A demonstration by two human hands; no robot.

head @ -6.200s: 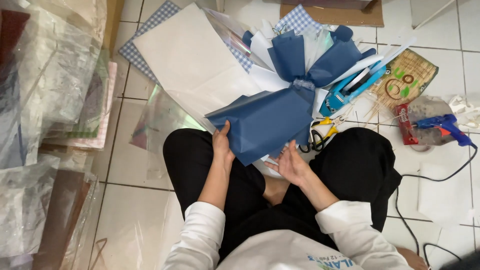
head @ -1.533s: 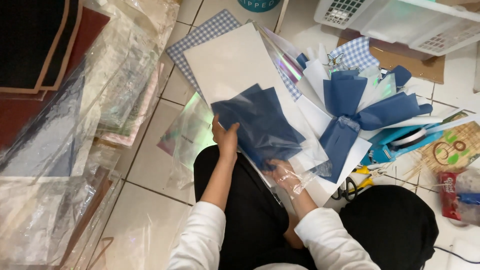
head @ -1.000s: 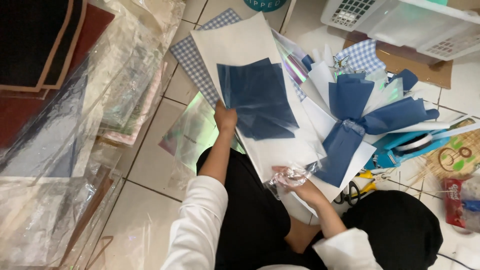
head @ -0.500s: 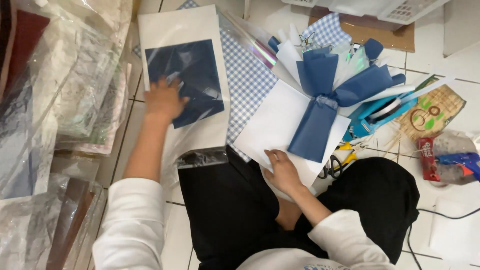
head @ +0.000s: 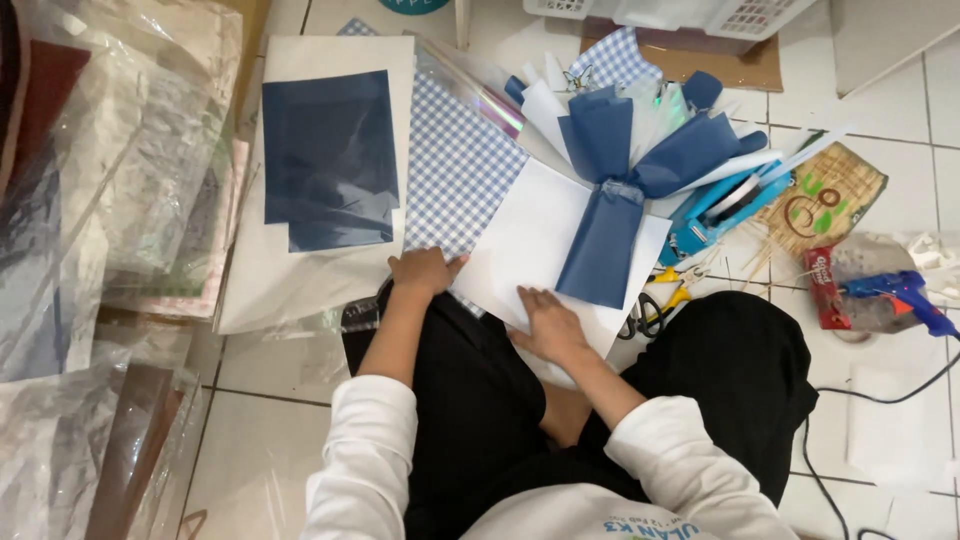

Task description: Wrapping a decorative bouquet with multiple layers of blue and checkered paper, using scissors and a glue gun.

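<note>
I sit on the tiled floor with a paper bouquet of dark blue and white sheets in front of my knees. My right hand lies flat on the white wrapping sheet at the bouquet's base. My left hand rests on the near edge of a blue-and-white checked sheet, fingers curled over it. Dark blue paper sheets lie on a large white sheet to the left, apart from both hands.
Stacks of plastic-wrapped paper fill the left side. Yellow-handled scissors, a blue tape dispenser, skewers on a woven mat and a blue glue gun with its cord lie at the right. A white basket stands at the back.
My left hand carried the dark blue sheets off the bouquet, set them down on the white sheet at the left, then came back to the checked sheet. My right hand stayed on the wrapping.
</note>
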